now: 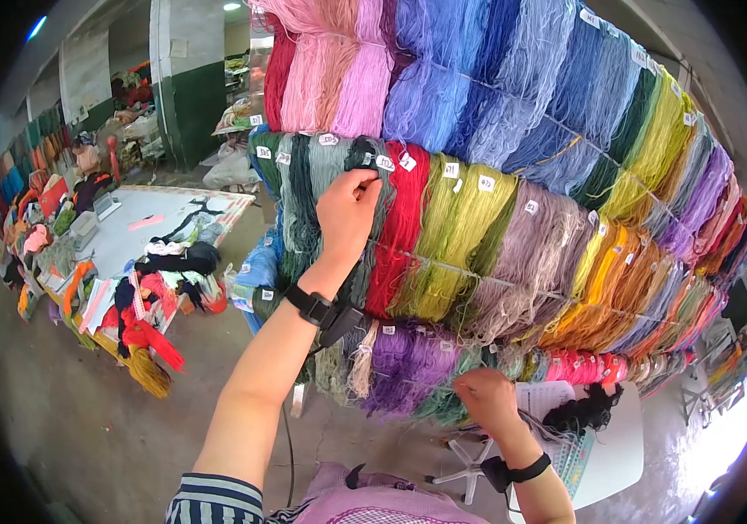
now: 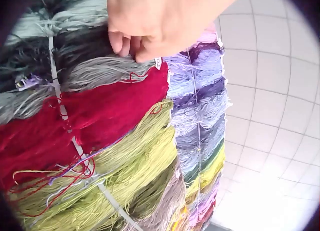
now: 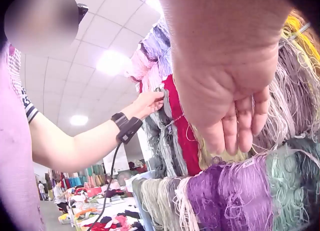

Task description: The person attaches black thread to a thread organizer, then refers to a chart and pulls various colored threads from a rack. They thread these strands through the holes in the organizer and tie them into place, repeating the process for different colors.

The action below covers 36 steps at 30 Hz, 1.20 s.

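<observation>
My left hand [image 1: 347, 214] is raised to the top of the middle row of yarn, its fingers curled at the upper end of a grey yarn hank [image 2: 105, 73]. By its fingertips is a small white tag [image 1: 384, 163]. Dark green-black yarn [image 2: 75, 46] hangs on one side of the grey hank, and a red hank [image 2: 115, 106] on the other. Lower down, my right hand [image 1: 489, 402] is held in front of the rack with fingers loosely extended, as the right wrist view shows, and nothing in it. Purple yarn [image 3: 245, 191] is nearest below it.
Blue hanks [image 1: 435, 96] fill the row above; yellow-green [image 1: 443, 227] and orange ones [image 1: 631, 275] continue rightward. A white table [image 1: 120, 231] bearing piled yarn stands at left. Behind the right hand are a desk [image 1: 622, 445] and a black yarn bundle [image 1: 587, 410]. A cable [image 1: 290, 454] hangs from the left wrist.
</observation>
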{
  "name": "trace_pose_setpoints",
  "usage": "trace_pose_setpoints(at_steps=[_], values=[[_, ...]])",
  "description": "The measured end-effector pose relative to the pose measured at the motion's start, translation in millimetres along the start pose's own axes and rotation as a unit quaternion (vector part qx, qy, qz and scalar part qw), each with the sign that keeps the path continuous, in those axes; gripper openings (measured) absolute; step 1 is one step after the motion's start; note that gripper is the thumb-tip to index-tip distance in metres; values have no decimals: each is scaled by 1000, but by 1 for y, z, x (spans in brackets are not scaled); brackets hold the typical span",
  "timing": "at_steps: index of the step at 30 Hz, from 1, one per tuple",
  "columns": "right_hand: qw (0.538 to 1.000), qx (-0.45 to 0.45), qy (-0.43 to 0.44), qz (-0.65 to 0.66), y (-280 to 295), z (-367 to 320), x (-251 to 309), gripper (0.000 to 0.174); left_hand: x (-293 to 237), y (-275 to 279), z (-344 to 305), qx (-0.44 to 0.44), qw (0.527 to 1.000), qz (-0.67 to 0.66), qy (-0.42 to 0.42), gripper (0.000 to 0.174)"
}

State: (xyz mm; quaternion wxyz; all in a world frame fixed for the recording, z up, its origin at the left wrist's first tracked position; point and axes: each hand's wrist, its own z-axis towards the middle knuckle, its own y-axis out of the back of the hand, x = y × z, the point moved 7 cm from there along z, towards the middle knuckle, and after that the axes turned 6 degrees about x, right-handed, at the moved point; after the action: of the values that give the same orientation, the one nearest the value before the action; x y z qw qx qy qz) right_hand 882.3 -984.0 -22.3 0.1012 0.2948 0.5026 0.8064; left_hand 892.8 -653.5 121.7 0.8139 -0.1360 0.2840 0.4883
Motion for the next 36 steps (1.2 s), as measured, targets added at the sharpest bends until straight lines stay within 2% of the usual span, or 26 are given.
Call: trace_pose_setpoints(at_steps=[2,4,8,10,14,16,17,19,20,21,24,25,26,28,29,31,34,35,36], values=[[1000,15,6,5,-6,-5,4,8,1,1,1,4,1000,19,1,13],[999,31,-21,21,-7,-11,4,7,9,-1,2,65,996,-46,39,14],[998,37,-56,18,-3,-20,-8,8,10,8,2,96,993,-62,28,16],[997,48,-57,5,-5,-22,-15,11,11,6,1,131,986,-84,55,17],[997,47,-66,18,-6,-21,-15,9,5,10,-1,145,985,-71,59,18],[997,57,-55,20,-8,-22,-14,10,-2,19,-6,120,990,-78,6,16],[997,56,-58,21,-8,-21,-13,10,-10,22,-10,124,989,-78,5,16],[993,55,-73,68,-5,-15,-9,11,-26,20,-30,204,978,-46,18,16],[993,56,-76,71,-1,-10,-4,11,-24,14,-44,220,964,-130,68,16],[986,45,-73,146,5,0,2,13,-29,13,-59,241,961,-114,69,15],[928,14,-106,357,14,35,12,24,-65,12,-107,295,954,-50,22,18],[865,2,-116,488,15,49,19,27,-74,8,-129,319,946,-55,-9,19],[784,-13,-123,608,17,61,29,31,-84,4,-152,342,937,-60,-39,19],[687,43,-136,713,19,82,51,33,-94,-6,-204,403,910,-85,-56,16],[686,41,-140,713,18,87,48,33,-94,-5,-212,406,908,-88,-54,16],[768,121,-93,622,13,101,50,28,-77,-13,-223,475,865,-141,83,13],[784,96,-98,605,17,106,48,24,-34,4,-164,323,913,-184,168,8],[776,84,-106,617,19,107,49,21,-36,14,-133,238,934,-217,153,8],[775,89,-100,617,18,108,51,21,-30,25,-104,194,961,-161,111,10]])
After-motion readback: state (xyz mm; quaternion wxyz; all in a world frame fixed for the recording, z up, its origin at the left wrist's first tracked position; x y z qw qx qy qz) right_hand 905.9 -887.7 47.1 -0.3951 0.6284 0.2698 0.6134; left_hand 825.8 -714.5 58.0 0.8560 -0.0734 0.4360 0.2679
